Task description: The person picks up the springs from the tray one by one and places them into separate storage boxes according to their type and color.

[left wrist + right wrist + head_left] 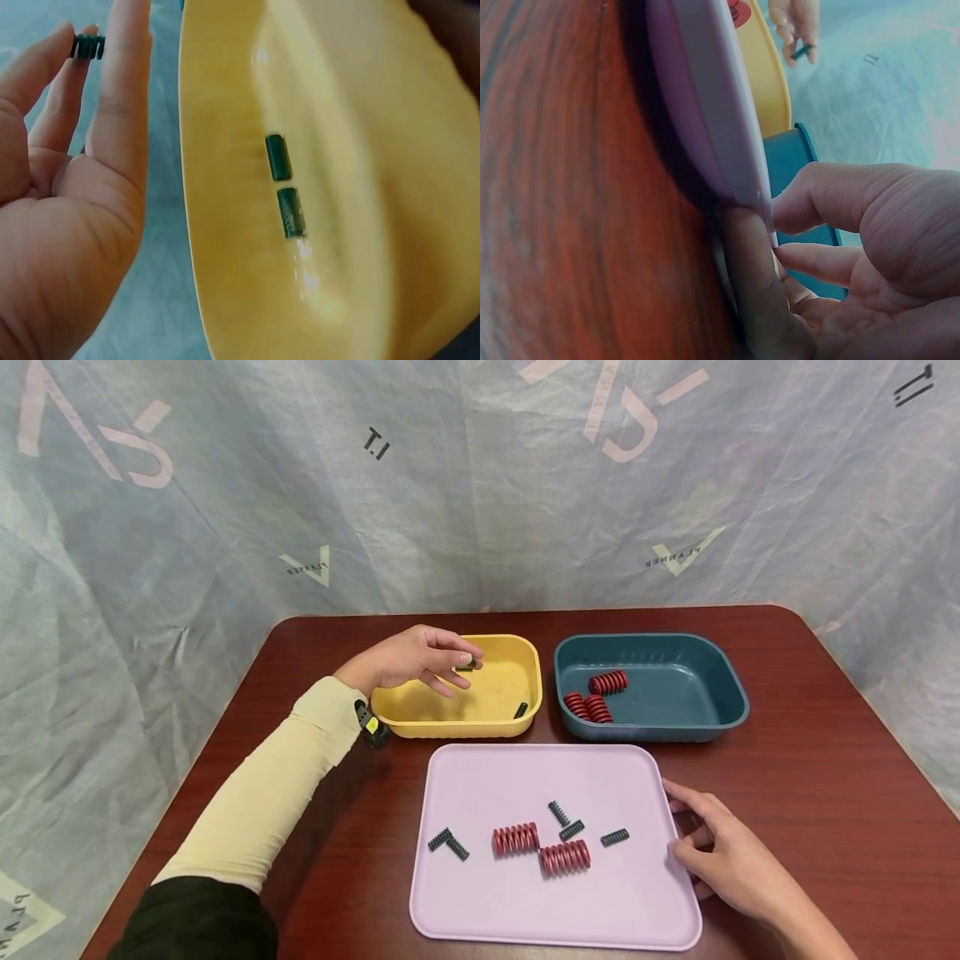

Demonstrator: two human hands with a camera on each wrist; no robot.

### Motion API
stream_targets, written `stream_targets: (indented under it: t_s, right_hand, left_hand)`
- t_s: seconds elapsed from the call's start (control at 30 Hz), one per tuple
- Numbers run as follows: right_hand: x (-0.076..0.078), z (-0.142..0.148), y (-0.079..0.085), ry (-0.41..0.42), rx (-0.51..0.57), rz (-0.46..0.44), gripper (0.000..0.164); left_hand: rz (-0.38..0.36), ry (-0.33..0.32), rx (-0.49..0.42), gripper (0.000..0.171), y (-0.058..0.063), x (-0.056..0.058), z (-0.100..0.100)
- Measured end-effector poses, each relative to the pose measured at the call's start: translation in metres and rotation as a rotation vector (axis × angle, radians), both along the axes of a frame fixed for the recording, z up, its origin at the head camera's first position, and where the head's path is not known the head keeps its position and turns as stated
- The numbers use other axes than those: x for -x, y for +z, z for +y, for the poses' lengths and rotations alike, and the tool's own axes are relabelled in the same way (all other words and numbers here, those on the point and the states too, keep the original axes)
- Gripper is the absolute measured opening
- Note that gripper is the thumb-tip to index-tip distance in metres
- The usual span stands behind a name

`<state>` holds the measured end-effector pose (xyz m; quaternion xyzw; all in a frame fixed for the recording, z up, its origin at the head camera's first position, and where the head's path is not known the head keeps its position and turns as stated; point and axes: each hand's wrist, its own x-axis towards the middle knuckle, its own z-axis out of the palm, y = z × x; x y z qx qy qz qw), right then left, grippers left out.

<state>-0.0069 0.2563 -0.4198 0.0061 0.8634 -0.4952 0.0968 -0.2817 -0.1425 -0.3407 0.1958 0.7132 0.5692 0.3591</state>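
Observation:
Over the yellow bin (427, 728), my left hand (416, 658) pinches a small dark green spring (88, 47) between thumb and fingertip. Two more green springs (278, 157) lie on the bin's floor in the left wrist view. My right hand (731, 852) grips the right edge of the lilac tray (487, 906), thumb at the top rim and a finger underneath. Two large red springs (516, 839) lie mid-tray. Around them are several small green springs (615, 837), including a pair (456, 845) at the left.
Right of the yellow bin stands a dark teal bin (675, 732) with three red springs (608, 682) at its left side. Both bins sit behind the tray on a dark red-brown wooden table (810, 760). A pale printed sheet (480, 527) hangs behind.

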Motion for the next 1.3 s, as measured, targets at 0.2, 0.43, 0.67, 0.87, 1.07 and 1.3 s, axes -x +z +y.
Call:
stream_targets:
  t_s: [0.2, 0.43, 0.67, 0.87, 1.07, 1.3]
  right_hand:
    - [0.0, 0.0, 0.0, -0.007, -0.004, -0.016, 0.075]
    - [0.0, 0.0, -0.001, -0.001, 0.003, 0.023, 0.075]
    - [0.0, 0.0, -0.001, -0.013, 0.013, 0.001, 0.075]
    - [0.0, 0.0, -0.001, -0.009, 0.011, 0.001, 0.075]
    - [0.0, 0.001, -0.001, -0.001, 0.013, 0.019, 0.074]
    - [0.001, 0.001, -0.001, -0.004, 0.023, 0.005, 0.074]
  left_hand:
    - [-0.044, -0.001, 0.107, 0.045, 0.002, 0.015, 0.0]
    - [-0.07, -0.068, 0.244, 0.044, -0.001, 0.031, 0.005]
    - [-0.087, -0.136, 0.385, 0.043, 0.0, 0.046, 0.015]
    - [-0.136, -0.157, 0.494, 0.041, -0.006, 0.05, 0.019]
    - [-0.135, -0.157, 0.533, 0.038, -0.014, 0.05, 0.02]
    - [-0.11, -0.16, 0.496, 0.038, -0.013, 0.044, 0.023]
